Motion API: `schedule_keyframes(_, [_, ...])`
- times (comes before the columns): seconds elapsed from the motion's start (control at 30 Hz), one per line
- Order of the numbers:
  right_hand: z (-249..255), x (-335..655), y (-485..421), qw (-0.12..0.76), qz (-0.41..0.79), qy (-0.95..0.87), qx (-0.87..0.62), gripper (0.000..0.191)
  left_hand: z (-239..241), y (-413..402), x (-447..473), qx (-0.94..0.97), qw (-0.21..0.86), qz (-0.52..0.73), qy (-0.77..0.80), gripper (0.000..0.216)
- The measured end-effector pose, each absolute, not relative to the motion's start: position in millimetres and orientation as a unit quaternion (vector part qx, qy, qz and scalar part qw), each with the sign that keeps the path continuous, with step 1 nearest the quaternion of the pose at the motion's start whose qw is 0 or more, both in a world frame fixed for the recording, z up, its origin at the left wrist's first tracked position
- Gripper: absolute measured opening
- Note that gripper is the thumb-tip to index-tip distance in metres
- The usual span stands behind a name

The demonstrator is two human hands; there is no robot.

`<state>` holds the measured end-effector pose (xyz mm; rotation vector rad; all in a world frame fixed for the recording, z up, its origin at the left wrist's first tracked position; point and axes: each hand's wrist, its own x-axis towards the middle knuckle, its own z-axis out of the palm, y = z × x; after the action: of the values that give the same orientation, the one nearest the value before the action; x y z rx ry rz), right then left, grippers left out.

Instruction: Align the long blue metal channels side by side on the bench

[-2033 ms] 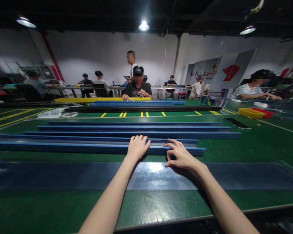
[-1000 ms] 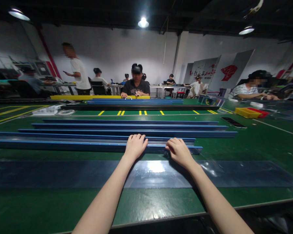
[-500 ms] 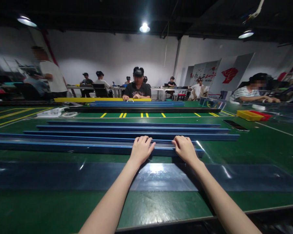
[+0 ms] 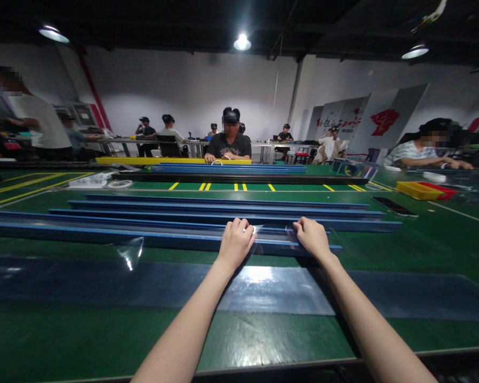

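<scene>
My left hand (image 4: 237, 242) has its fingers curled at the near blue channel rail (image 4: 104, 234), pinching a thin clear plastic film (image 4: 258, 234) that glints beside the fingertips. A short way to the right, my right hand (image 4: 313, 236) pinches the same film, as far as I can tell, close to the rail's right end. The film's outline is hard to follow; another glint shows further left, in front of the rail. Nearer to me, a long flat clear plastic strip (image 4: 104, 282) lies across the green table (image 4: 239, 340), under my forearms.
More blue rails (image 4: 223, 207) lie just behind. Further back are a black rail (image 4: 239, 178) and a yellow rail (image 4: 163, 160). At the right are a phone (image 4: 394, 206) and a yellow tray (image 4: 417, 190). A person (image 4: 229, 146) sits opposite; others are around the room.
Both hands have closed more tightly, and the film shows raised glints between and left of them. My view has shifted slightly left, and a standing person at left has moved further left.
</scene>
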<state>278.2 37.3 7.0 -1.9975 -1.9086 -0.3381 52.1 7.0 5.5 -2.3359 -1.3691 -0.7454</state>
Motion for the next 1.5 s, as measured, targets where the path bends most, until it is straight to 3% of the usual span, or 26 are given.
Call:
schedule_keyframes(0.3, [7,302,29,0.165,-0.165,-0.631,-0.740,0.031,6,3,58,-0.828,0.144,-0.236,-0.488,0.034])
schedule_keyframes(0.6, [5,323,22,0.199,-0.215,-0.569,-0.769,0.028,2,-2,68,-0.853,0.098,-0.242,-0.453,0.036])
schedule_keyframes(1.07, [12,303,17,0.284,-0.132,-0.627,-0.713,0.038,-7,8,62,-0.862,0.092,-0.219,-0.448,0.035])
schedule_keyframes(1.5, [15,276,4,0.178,-0.130,-0.703,-0.676,0.040,3,7,56,-0.813,0.065,-0.226,-0.533,0.034])
